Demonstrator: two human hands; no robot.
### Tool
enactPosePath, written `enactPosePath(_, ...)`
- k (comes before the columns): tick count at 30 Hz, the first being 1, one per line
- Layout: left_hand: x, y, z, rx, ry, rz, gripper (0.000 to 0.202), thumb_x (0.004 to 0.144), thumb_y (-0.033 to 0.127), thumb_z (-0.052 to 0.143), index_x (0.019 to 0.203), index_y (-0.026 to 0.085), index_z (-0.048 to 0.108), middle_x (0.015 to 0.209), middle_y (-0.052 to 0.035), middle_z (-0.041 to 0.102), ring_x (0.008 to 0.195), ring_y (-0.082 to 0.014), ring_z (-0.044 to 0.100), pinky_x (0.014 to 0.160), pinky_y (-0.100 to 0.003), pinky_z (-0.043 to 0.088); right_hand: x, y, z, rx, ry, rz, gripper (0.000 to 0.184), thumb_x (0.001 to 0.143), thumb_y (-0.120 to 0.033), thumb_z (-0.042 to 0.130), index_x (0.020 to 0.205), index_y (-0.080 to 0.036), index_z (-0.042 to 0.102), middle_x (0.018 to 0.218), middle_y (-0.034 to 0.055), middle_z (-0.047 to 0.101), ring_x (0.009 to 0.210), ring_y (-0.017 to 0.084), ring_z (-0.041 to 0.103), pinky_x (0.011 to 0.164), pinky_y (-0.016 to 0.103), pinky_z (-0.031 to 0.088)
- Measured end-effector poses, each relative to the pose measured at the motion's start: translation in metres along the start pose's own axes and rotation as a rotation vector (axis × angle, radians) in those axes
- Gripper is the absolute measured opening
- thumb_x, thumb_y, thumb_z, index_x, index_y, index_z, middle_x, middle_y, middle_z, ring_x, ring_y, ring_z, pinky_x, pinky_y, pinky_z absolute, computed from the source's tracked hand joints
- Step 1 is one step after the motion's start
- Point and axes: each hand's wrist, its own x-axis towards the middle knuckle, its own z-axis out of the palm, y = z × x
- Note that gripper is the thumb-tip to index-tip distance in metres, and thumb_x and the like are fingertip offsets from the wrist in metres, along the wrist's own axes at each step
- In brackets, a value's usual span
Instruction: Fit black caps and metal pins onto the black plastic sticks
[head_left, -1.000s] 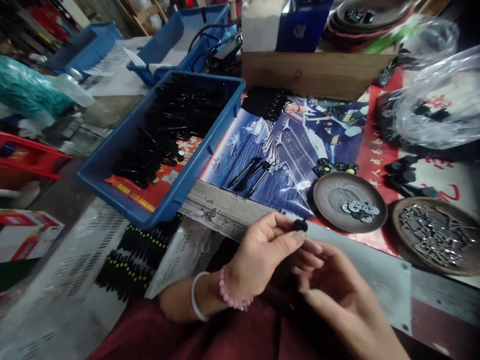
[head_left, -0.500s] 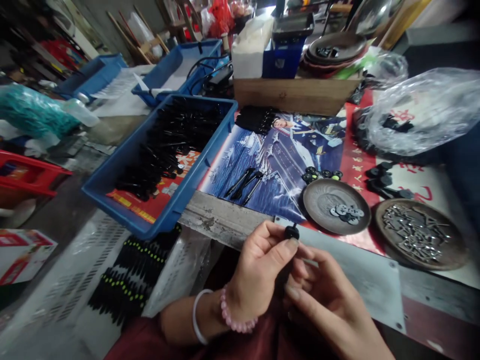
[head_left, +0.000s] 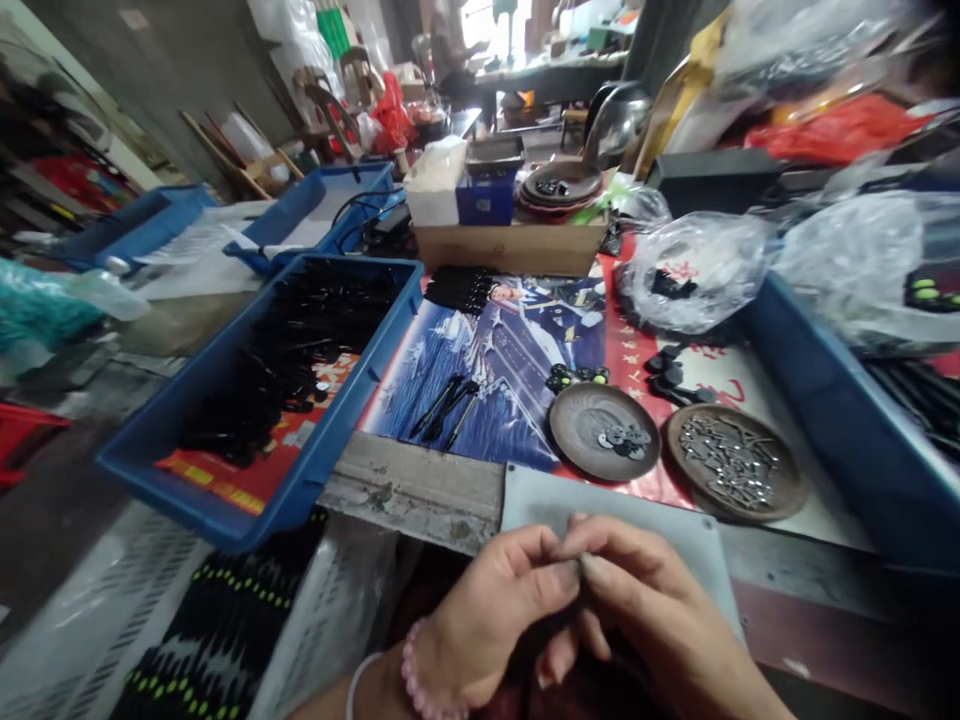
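Note:
My left hand (head_left: 499,605), with a pink bead bracelet at the wrist, is closed in a pinch over the near edge of the bench. Against its fingertips press the pinched thumb and fingers of my right hand (head_left: 652,600). The black round-headed part seen in the left hand earlier is almost wholly hidden by the fingers now. Just beyond the hands lies a grey metal plate (head_left: 615,508). Past it stand a brown dish (head_left: 574,425) with washers (head_left: 622,440) and another dish (head_left: 679,450) full of small metal pins or screws (head_left: 731,460).
On the left, a blue tray (head_left: 341,450) holds many black rods (head_left: 300,330). Several loose black rods (head_left: 448,408) lie on the poster (head_left: 510,400). Another blue bin (head_left: 832,400) walls the right side. A long cardboard box (head_left: 510,250) stands behind. Below left are bundled black pieces (head_left: 217,610).
The view has tilted up and turned right, bringing the right-hand bin into sight. My right fingertips have risen to meet the left ones, covering the black part's round head.

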Motion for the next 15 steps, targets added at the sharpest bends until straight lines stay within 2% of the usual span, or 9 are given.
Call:
enactPosePath(5, 0.001, 0.005, 0.000, 0.014, 0.026, -0.024, 0.031, 0.089, 0.042, 0.073, 0.091, 0.013, 0.063, 0.064, -0.0030, 0.069, 0.033, -0.0032, 0.044, 0.031, -0.012, 0.030, 0.005, 0.005, -0.007, -0.079, -0.145, -0.043, 0.032, 0.095, -0.052, 0.064, 0.091, -0.021, 0.061, 0.058, -0.0027, 0.061, 0.056, 0.021, 0.071, 0.056, 0.030, 0.056)
enactPosePath(9, 0.002, 0.003, -0.003, 0.066, -0.026, -0.060, 0.034, 0.087, 0.045, 0.074, 0.092, 0.015, 0.060, 0.058, 0.0012, 0.064, 0.032, -0.0029, 0.041, 0.032, -0.012, 0.032, 0.003, -0.016, -0.013, -0.421, -0.124, -0.119, 0.032, 0.099, -0.051, 0.058, 0.090, -0.021, 0.067, 0.070, 0.0028, 0.071, 0.067, 0.020, 0.072, 0.064, 0.029, 0.055)
enactPosePath(11, 0.002, 0.002, -0.007, 0.124, -0.049, -0.055, 0.039, 0.085, 0.051, 0.075, 0.090, 0.017, 0.056, 0.059, 0.0011, 0.065, 0.033, -0.0037, 0.045, 0.034, -0.012, 0.034, 0.004, -0.036, -0.023, -0.701, -0.014, -0.266, 0.030, 0.097, -0.049, 0.059, 0.091, -0.022, 0.071, 0.077, 0.0032, 0.073, 0.073, 0.020, 0.070, 0.067, 0.027, 0.054)
enactPosePath(13, 0.001, 0.003, -0.009, 0.173, -0.044, -0.047, 0.044, 0.083, 0.056, 0.075, 0.087, 0.018, 0.053, 0.059, 0.0008, 0.066, 0.036, -0.0046, 0.049, 0.037, -0.012, 0.037, 0.011, -0.062, -0.039, -0.986, 0.167, -0.435, 0.032, 0.097, -0.050, 0.058, 0.093, -0.022, 0.072, 0.080, 0.0036, 0.072, 0.076, 0.020, 0.069, 0.069, 0.027, 0.054)
enactPosePath(15, -0.002, 0.005, -0.010, 0.210, -0.019, -0.034, 0.046, 0.082, 0.059, 0.074, 0.084, 0.019, 0.051, 0.058, 0.0014, 0.065, 0.039, -0.0048, 0.051, 0.040, -0.011, 0.038, 0.025, -0.090, -0.057, -1.247, 0.394, -0.478, 0.035, 0.098, -0.050, 0.052, 0.097, -0.021, 0.071, 0.084, 0.0053, 0.074, 0.080, 0.022, 0.070, 0.073, 0.029, 0.054)
